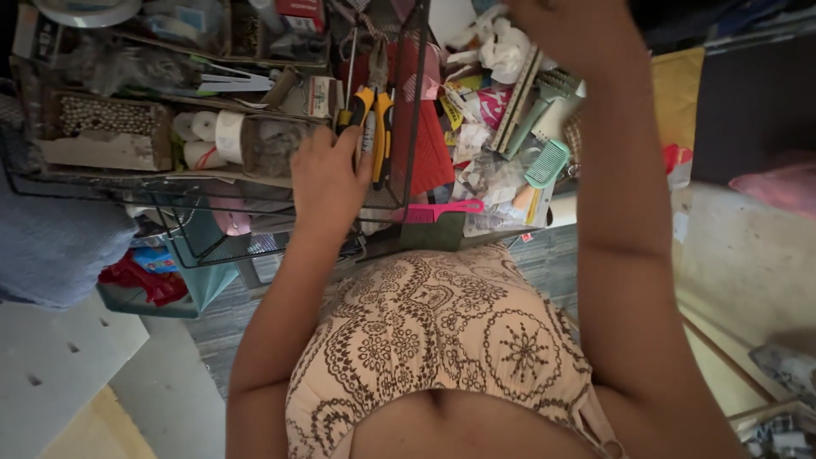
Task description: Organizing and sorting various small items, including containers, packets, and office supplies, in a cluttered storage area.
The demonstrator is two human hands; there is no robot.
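My left hand reaches into a black wire basket and closes its fingers around the yellow-and-black handles of a pair of pliers that stand upright in it. My right hand is raised to the top edge of the view, above a heap of combs and packets. Only its back and wrist show, so whatever its fingers touch is hidden. A green comb and a pink comb lie in the heap between my two arms.
The wire basket also holds rolls of white tape, a box of beads and scissors. A red folded sheet leans by the pliers. A blue cloth is at left, a yellow bag at right.
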